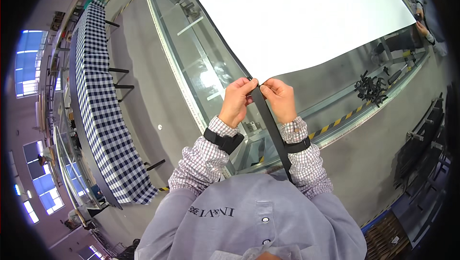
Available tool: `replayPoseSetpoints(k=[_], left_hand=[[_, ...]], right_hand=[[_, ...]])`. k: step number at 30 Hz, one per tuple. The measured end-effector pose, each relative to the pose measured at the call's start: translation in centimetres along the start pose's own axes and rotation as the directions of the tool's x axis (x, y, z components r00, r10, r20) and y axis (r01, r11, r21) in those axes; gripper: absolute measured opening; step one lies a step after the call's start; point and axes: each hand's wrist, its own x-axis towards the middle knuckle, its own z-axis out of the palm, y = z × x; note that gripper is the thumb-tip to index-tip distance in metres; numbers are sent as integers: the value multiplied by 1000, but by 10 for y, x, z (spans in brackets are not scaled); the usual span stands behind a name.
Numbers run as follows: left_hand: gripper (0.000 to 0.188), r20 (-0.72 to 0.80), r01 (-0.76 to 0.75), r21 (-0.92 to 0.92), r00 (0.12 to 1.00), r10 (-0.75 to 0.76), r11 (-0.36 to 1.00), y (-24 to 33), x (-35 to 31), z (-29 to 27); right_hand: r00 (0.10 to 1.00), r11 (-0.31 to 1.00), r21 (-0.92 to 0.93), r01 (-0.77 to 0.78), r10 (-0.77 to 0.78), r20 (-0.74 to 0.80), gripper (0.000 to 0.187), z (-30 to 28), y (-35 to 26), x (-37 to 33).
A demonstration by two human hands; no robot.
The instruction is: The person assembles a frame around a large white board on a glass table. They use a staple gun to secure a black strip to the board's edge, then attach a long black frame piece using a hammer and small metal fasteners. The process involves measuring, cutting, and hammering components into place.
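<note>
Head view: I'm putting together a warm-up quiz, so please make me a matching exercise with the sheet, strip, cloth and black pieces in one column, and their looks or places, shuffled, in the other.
Things
1. Sheet
2. Strip
3. Cloth
4. Black pieces

Looks or places
a. Dark, running between the two forearms
b. Lying in a heap, to the right of the hands
c. Plain white, beyond the hands
d. Dark-and-white checks, to the left of the hands

Right pairs: 1-c, 2-a, 3-d, 4-b
</note>
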Motion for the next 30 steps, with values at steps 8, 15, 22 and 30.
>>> replayPoseSetpoints(k=[8,15,22,30], left_hand=[[13,17,-172,-15,985,173,985,-3,-2,-3],[12,11,-235,-67,972,236,970,-4,-3,-1],[13,57,-248,-19,967,249,969,-2,-1,-6],[13,68,-256,11,965,255,967,1,-1,-4]], right_hand=[[985,979,-110,171,-170,15,10,1,-4,3],[942,895,-304,325,-335,20,11,2,-22,3],[986,932,-333,145,-109,125,13,-6,-31,8],[986,997,-53,56,-47,160,11,-7,-19,10]])
